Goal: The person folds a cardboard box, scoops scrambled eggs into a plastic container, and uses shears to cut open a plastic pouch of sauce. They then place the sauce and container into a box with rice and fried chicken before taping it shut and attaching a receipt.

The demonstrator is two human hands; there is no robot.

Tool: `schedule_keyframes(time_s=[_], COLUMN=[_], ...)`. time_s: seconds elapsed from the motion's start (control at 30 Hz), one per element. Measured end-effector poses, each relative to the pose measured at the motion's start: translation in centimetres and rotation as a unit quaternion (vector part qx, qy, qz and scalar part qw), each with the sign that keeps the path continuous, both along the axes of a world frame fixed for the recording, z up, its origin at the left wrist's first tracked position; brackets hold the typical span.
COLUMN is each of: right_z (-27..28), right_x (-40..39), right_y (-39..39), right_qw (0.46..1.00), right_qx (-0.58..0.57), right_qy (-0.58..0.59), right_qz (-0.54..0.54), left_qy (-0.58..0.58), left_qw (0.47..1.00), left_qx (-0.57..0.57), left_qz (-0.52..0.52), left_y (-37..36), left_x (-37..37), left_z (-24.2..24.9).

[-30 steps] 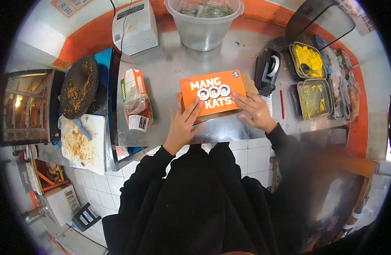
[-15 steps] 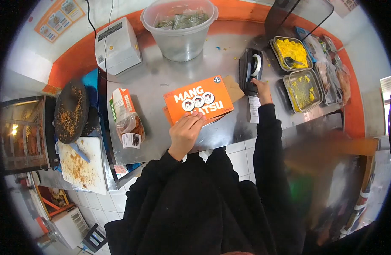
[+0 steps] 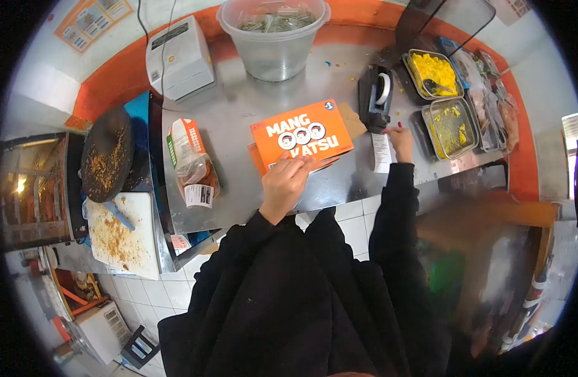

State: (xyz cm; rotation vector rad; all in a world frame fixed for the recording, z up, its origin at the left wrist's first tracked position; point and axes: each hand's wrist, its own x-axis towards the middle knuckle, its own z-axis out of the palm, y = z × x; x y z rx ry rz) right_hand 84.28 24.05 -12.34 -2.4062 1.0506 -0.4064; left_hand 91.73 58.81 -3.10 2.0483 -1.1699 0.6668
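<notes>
An orange cardboard box (image 3: 303, 133) printed MANG KATSU lies on the metal counter, a brown flap sticking out at its right side. My left hand (image 3: 285, 183) grips the box's near edge, fingers together on its top. Just right of the white paper slip (image 3: 381, 152), my right hand (image 3: 400, 143) is closed in a pinch beside the near end of the black tape dispenser (image 3: 375, 97). What its fingertips hold is too small to make out. The dispenser carries a roll of white tape.
A clear bucket of small packets (image 3: 273, 53) and a white printer (image 3: 179, 60) stand behind. At right are two trays, one with yellow food (image 3: 433, 72). Left are a packed food box (image 3: 191, 160), a dark pan (image 3: 105, 157) and a crumb-covered board (image 3: 129, 235).
My right hand has drawn back from the tape dispenser, to the right and nearer to me. My left hand stays on the orange box. The whole view has shifted slightly.
</notes>
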Motion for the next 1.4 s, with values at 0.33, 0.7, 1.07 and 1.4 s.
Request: schedule_keyframes(time_s=[0.33,0.7,1.07,1.4], right_z=[-4.2,-6.6,10.2,7.5], right_x=[1.7,-1.2,-0.1,-0.4], right_y=[-4.3,-3.4,22.9,19.5], right_qw=[0.989,0.974,0.875,0.981], right_qx=[0.027,-0.082,0.394,0.009], right_qy=[0.114,0.203,-0.258,-0.123], right_qz=[-0.089,-0.054,0.110,0.152], left_qy=[-0.007,-0.026,-0.014,0.036], left_qw=[1.000,0.999,0.998,0.995], left_qx=[-0.022,-0.008,-0.061,0.033], left_qz=[0.019,0.033,0.032,0.085], left_y=[-0.1,0.3,-0.2,-1.9], left_x=[-0.3,-0.4,-0.6,-1.3], left_z=[-0.3,-1.1,-1.5,0.7])
